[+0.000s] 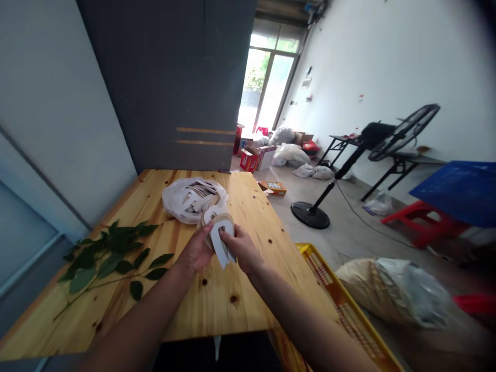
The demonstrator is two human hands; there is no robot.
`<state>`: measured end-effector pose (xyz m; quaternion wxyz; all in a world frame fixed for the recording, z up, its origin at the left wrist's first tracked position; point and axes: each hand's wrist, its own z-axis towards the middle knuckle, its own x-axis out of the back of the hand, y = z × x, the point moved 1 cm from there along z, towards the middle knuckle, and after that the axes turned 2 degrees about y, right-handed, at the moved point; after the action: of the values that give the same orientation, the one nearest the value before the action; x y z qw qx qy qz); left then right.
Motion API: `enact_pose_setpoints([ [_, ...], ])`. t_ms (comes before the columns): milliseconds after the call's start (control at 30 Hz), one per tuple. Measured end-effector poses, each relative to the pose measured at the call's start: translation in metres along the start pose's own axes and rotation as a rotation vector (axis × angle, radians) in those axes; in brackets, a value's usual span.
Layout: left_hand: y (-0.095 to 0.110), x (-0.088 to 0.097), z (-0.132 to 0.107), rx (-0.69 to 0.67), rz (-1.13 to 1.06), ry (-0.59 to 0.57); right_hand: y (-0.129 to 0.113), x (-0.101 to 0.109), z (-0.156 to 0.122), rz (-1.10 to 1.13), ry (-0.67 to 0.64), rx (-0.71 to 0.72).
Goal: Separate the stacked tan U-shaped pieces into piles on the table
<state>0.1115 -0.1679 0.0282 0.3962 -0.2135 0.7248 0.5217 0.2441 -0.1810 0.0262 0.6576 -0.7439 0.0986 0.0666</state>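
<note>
Between both my hands is a stack of white U-shaped cardboard pieces [220, 247], held above the wooden table. My left hand [198, 249] grips the stack along its left side, fingers wrapped round it. On the other side, my right hand [243, 248] closes on the right edge, thumb on the front piece. Just behind the stack sits a translucent white plastic bag [174, 201], its mouth open, with more flat cut-out pieces [199, 194] inside. A leafy green branch [112, 258] lies on the table to the left of my left arm.
The wooden table [248, 305] meets a dark panel [166, 82] at its far end. A yellow plastic crate [349, 315] stands by its right edge. Farther right are a floor fan [337, 175], a red stool [426, 222] and filled sacks [383, 289]. Boxes and bags lie near the door.
</note>
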Motion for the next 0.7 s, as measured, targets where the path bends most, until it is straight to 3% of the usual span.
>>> enact_pose_setpoints([
  [100, -0.019, -0.002, -0.006, 0.121, -0.083, 0.144, 0.016, 0.015, -0.009, -0.159, 0.125, 0.079],
  [400, -0.046, -0.018, -0.019, 0.251, -0.215, 0.225, 0.037, 0.047, -0.039, -0.613, 0.35, 0.486],
  [533, -0.056, -0.01, -0.023, 0.3, -0.201, 0.27, 0.037, 0.049, -0.051, -0.915, 0.412, 0.571],
  [700, -0.059, 0.002, -0.021, 0.226, -0.185, 0.387, 0.025, 0.038, -0.074, -1.223, 0.421, 0.694],
])
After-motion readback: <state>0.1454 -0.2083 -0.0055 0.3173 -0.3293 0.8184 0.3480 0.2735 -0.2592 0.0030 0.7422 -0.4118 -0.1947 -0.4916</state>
